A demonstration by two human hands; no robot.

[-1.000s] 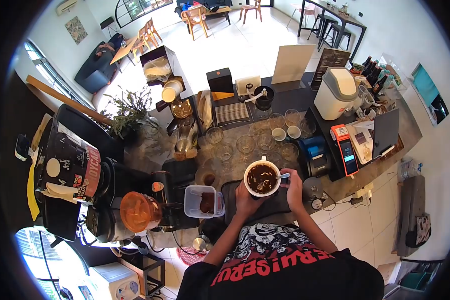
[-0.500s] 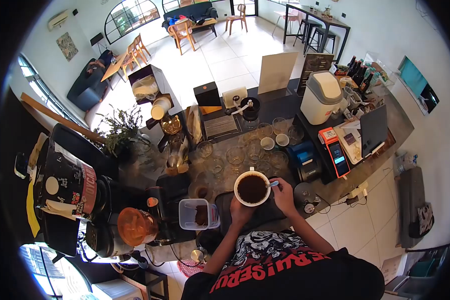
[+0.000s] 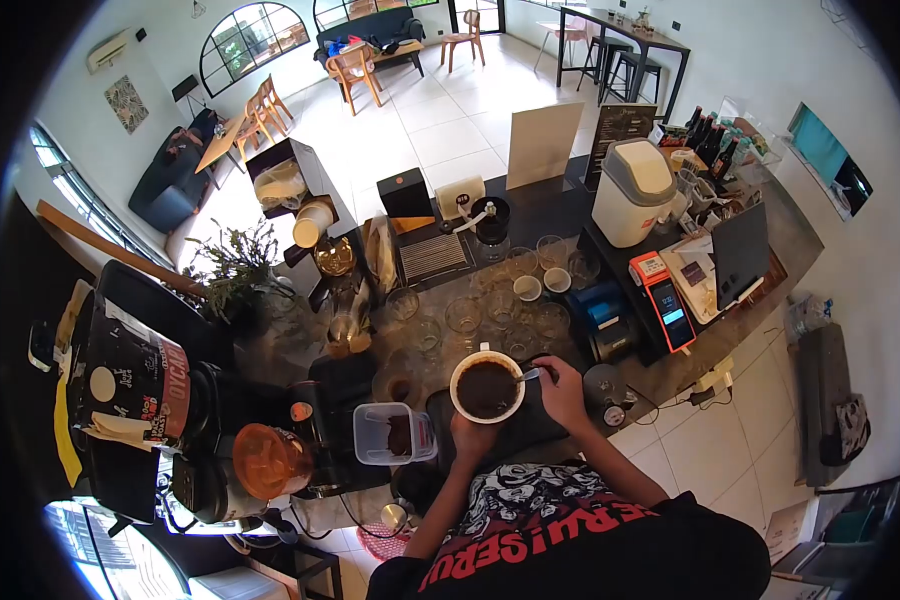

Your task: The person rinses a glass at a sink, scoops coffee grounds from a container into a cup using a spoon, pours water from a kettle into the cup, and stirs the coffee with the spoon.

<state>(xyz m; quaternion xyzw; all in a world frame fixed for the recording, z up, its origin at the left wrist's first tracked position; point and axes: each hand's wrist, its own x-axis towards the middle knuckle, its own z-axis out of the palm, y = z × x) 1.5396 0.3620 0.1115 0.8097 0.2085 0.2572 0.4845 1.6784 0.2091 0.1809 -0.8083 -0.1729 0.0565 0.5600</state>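
Observation:
A white cup [image 3: 487, 385] of dark brown liquid is held over a black mat [image 3: 535, 418] at the counter's near edge. My left hand [image 3: 472, 437] wraps the cup from below and the left, its fingers mostly hidden under it. My right hand [image 3: 560, 390] pinches the handle of a metal spoon [image 3: 528, 375], whose other end dips into the liquid at the cup's right side. The cup's own handle points away from me. Left of the cup sits a clear plastic tub [image 3: 373, 433] with brown grounds inside.
Several clear glasses [image 3: 462, 314] and two small white cups [image 3: 557, 280] stand beyond the cup. An orange-lidded grinder [image 3: 272, 461] is at the left. To the right are a blue-black device [image 3: 603, 318], an orange card terminal [image 3: 663, 300] and a white bin [image 3: 632, 192].
The view has tilted and shifted. The foam patches seen on the liquid one second ago are mostly gone, and the surface looks darker. Both hands keep their holds.

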